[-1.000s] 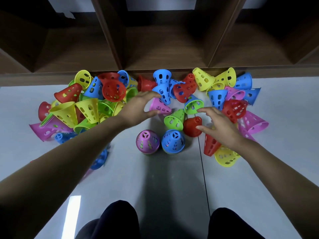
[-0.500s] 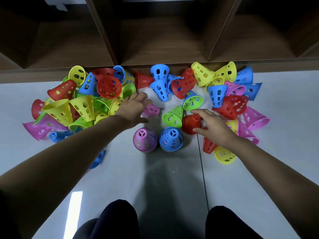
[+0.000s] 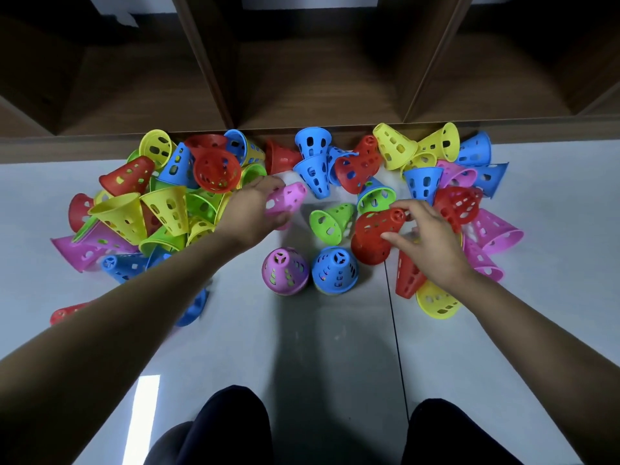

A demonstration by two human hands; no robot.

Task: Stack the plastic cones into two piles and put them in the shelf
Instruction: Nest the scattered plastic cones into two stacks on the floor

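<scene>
Gripping a pink cone point(image 3: 288, 198) with the left grip point(image 3: 251, 209), fingers curled round its wide end, narrow tip pointing toward the shelf point(image 3: 302, 95). Pinching a red cone point(image 3: 375, 233) with the right grip point(image 3: 426, 239), thumb below and fingers over the narrow top, and tilting it up from the floor point(image 3: 302, 347). Holding each one by the body, probably for turning the mouth downward, as nesting is requiring.

Standing just in front of the grips, side by side and almost touching: a pink pile point(image 3: 285, 270) and a blue pile point(image 3: 335, 270), both mouth-down on the floor. Showing other colours through the holes, so likely having several cones nested already. Sitting close to the knees, probably for giving each grip its own pile at short reach.

Lying on its side between the piles and the shelf: a green cone point(image 3: 330, 221). Crowding against the foot of the shelf: a left heap point(image 3: 161, 209) and a right heap point(image 3: 469, 196), tumbled in every direction.

Judging the task as early: stacking only starting, most cones waiting loose, and not yet putting any pile in the shelf.
</scene>
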